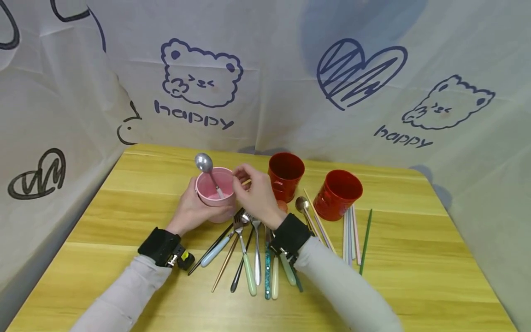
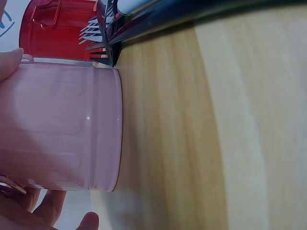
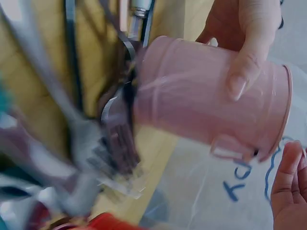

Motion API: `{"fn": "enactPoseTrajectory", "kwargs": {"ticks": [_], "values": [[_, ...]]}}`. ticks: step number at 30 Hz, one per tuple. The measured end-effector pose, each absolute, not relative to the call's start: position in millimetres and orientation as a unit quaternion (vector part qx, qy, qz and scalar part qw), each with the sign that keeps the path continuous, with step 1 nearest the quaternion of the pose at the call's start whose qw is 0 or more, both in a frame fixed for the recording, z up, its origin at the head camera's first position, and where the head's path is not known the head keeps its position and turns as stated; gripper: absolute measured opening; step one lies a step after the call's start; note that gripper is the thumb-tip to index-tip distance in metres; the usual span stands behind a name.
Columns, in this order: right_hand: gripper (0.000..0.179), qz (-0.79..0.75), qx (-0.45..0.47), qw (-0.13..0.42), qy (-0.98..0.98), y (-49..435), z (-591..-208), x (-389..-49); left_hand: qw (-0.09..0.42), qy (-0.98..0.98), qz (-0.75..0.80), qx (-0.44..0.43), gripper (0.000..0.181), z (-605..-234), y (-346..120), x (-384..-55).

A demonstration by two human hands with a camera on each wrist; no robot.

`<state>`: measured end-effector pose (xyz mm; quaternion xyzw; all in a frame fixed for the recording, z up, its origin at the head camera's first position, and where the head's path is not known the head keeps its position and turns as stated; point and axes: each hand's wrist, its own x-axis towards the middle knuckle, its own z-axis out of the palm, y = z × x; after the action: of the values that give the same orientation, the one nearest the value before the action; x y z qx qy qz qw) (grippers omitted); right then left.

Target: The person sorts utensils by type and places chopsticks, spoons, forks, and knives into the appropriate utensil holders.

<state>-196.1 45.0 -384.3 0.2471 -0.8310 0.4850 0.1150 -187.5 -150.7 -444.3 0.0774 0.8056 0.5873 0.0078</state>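
Observation:
My left hand (image 1: 192, 207) grips a pink bucket-shaped cup (image 1: 201, 193) from its left side, thumb across the front. In the right wrist view that thumb lies along the pink wall. A spoon (image 1: 204, 163) leans inside, its metal bowl up above the rim and its pale handle down in the cup. At the cup's right rim is my right hand (image 1: 258, 193), fingers bent loosely, with nothing visible between them. Just below the cup and my right wrist lie several forks (image 1: 238, 223) and other cutlery, handles toward me.
Two red cups stand behind and right, one near the back (image 1: 286, 177) and another (image 1: 338, 196) farther right. A spoon (image 1: 302, 204) and light chopsticks (image 1: 317, 221) lie beside them. Pastel sticks (image 1: 351, 235) and a green stick (image 1: 366, 242) lie farther right. A drawn-on white cloth (image 1: 282, 92) hangs behind.

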Motion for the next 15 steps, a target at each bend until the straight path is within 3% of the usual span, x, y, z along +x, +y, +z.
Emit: {"fn": "enactPoseTrajectory", "kwargs": {"ticks": [5,15], "values": [[0.009,0.490,0.218,0.124,-0.835,76.5,-399.2,-186.8,-0.005,0.805,0.586,0.091,0.105,-445.8,-149.5,-188.6],[0.015,0.428,0.173,0.054,-0.885,144.8,-425.0,-158.1,-0.003,0.808,0.581,0.099,0.106,-445.2,-148.2,-188.0]]}}
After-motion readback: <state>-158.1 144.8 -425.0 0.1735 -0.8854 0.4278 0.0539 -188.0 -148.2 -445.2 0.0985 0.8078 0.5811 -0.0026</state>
